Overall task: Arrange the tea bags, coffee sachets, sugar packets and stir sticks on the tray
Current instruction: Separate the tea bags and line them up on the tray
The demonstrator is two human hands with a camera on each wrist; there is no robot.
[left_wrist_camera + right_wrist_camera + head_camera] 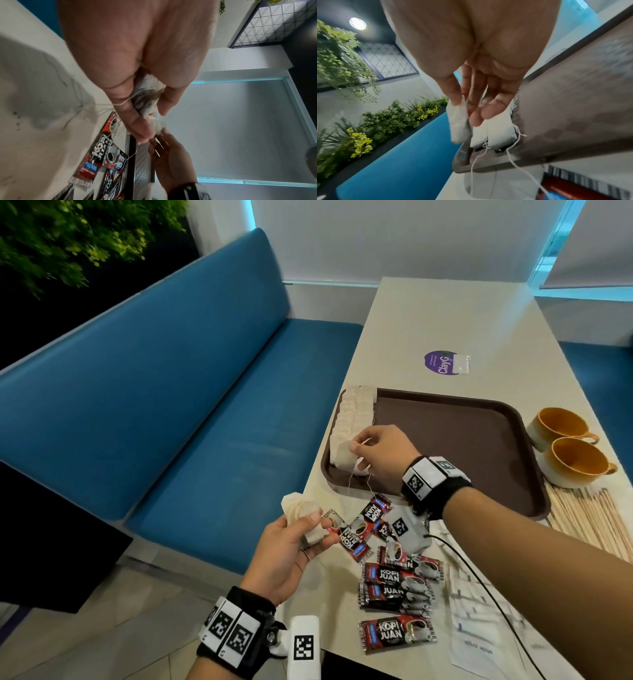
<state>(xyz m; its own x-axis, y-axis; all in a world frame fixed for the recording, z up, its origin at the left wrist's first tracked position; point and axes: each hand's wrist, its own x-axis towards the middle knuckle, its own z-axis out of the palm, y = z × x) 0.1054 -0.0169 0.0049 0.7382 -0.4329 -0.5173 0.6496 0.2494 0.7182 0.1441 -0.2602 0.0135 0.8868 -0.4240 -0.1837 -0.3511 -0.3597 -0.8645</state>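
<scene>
The right hand [383,455] pinches one tea bag [346,455] at the near end of the row of tea bags [352,416] on the tray [479,440]. The left hand [294,553] grips a bunch of tea bags [301,511] beside the surface [462,320].

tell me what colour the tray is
Dark brown; the tray shows best in the head view.
</scene>
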